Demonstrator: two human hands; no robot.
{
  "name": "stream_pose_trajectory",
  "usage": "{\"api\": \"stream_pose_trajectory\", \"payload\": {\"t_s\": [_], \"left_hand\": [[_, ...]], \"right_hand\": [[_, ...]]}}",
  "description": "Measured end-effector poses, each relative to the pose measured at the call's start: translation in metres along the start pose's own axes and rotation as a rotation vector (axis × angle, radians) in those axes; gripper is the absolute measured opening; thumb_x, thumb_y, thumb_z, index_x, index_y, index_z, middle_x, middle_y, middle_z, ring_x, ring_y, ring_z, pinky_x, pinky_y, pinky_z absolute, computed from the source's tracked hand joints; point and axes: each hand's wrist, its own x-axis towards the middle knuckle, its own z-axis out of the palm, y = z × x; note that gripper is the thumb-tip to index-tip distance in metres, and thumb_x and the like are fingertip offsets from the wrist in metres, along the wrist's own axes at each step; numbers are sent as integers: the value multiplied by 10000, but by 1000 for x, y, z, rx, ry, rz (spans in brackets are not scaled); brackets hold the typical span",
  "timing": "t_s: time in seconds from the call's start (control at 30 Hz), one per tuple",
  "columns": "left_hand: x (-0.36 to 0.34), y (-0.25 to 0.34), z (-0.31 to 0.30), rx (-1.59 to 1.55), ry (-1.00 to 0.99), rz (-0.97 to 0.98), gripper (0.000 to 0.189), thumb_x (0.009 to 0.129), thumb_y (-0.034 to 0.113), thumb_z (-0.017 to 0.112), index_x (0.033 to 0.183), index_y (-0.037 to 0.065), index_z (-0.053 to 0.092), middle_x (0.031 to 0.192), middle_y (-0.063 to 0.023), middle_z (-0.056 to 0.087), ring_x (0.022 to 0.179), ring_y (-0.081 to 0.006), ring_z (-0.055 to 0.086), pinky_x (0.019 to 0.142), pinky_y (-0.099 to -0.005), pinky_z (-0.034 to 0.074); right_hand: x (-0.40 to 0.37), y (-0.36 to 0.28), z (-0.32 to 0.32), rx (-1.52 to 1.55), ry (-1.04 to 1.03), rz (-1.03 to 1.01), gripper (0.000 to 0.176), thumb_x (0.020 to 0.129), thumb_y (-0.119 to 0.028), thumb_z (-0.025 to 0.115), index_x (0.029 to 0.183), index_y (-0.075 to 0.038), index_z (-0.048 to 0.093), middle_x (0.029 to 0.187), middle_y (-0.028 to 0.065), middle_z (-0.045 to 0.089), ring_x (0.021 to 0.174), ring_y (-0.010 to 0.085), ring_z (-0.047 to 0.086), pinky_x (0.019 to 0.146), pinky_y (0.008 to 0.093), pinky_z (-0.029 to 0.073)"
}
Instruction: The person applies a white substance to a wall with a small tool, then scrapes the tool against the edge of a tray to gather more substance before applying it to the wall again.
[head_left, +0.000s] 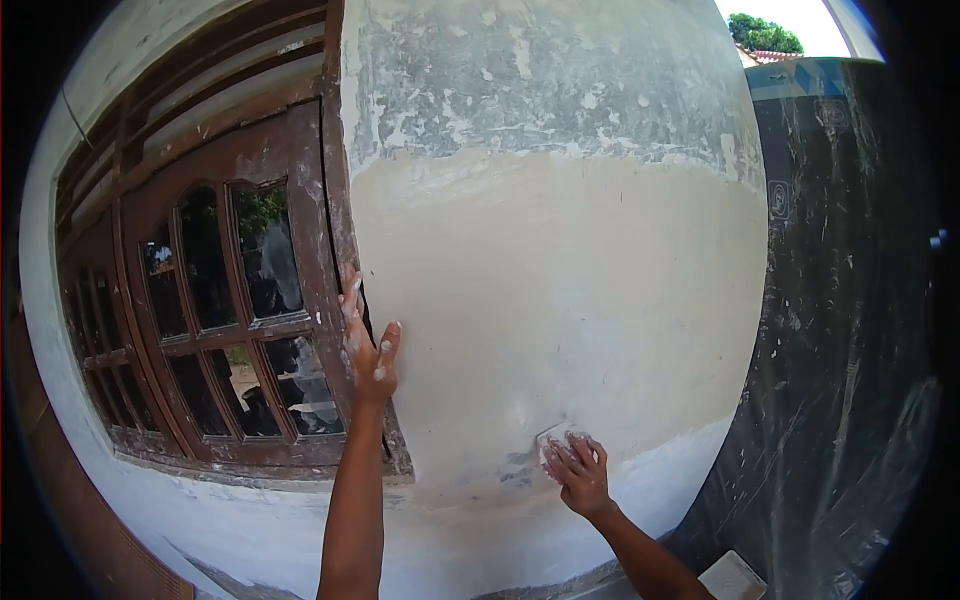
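Observation:
My left hand rests with its fingers stretched upward against the brown wooden window frame, the thumb apart and over the wall's edge. White smears cover its fingers. Low on the wall, my right hand presses a whitish pad flat against the surface with bent fingers. Most of the pad is under the fingers, so its exact kind cannot be made out. Around it the wall is smooth and cream-coloured, with a small grey patch just to the left.
A brown window with dark glass panes fills the left. Patchy grey plaster covers the upper wall. At the right hangs a dark, dusty sheet with a blue top edge. A pale block-like object lies at the bottom right.

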Motion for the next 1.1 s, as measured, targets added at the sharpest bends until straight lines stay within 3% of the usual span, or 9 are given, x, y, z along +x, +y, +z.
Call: {"api": "stream_pose_trajectory", "payload": {"t_s": [0.1,0.17,0.33,0.47,0.57,0.77,0.87,0.97,1.1], "left_hand": [[1,-4,2,-42,23,13,707,962,243,561,1542,-36,270,1630,-289,222,1513,-403,239,1234,-509,170],[0,-1,1,-3,7,18,741,1002,345,528,1556,-58,245,1641,-247,231,1532,-357,211,1244,-481,153],[-1,-3,0,-3,-1,0,722,990,297,548,1554,-42,251,1638,-270,217,1524,-380,224,1239,-495,160],[0,-2,0,-34,0,18,714,977,251,571,1549,-35,253,1639,-288,199,1518,-403,230,1236,-510,169],[-2,-3,-1,-25,-6,-16,715,978,246,568,1551,-37,247,1641,-286,194,1521,-403,222,1236,-508,171],[-3,-6,1,-23,3,29,742,995,308,545,1557,-59,228,1636,-257,226,1533,-354,206,1253,-473,134],[-3,2,1,-17,5,3,740,992,304,543,1558,-55,230,1640,-259,219,1531,-359,213,1252,-474,136],[-4,-1,3,-32,15,14,728,991,297,537,1556,-53,239,1641,-259,217,1530,-362,218,1251,-473,138],[-4,-2,3,-51,7,32,718,990,283,533,1555,-51,244,1640,-257,221,1531,-360,217,1250,-469,140]], "right_hand": [[25,-4,-23,61,97,-19,508,777,1,672,1274,-103,677,1327,65,680,1305,298,560,1098,508,332],[102,0,-55,45,226,-45,506,779,23,648,1274,-75,677,1310,86,686,1269,305,578,1079,490,345],[307,33,-102,-33,514,-200,529,821,81,565,1312,-94,652,1328,87,673,1251,317,575,1055,448,360],[356,55,-94,-82,471,-173,519,851,53,570,1335,-119,645,1356,69,659,1286,316,560,1099,449,333],[301,51,-62,-41,452,-148,455,868,8,598,1299,-118,676,1359,72,659,1316,299,548,1156,456,287],[68,18,8,18,193,61,478,811,-6,643,1270,-124,704,1338,48,676,1359,307,516,1173,501,266],[-13,-9,11,9,13,100,452,813,-37,671,1253,-133,707,1314,41,688,1333,294,539,1145,499,295],[-19,-17,2,65,14,93,438,813,-40,670,1244,-105,705,1302,68,692,1307,306,557,1105,504,328],[79,-6,-31,23,347,104,464,802,40,588,1252,-26,683,1277,139,690,1280,371,563,1060,497,353]]}}
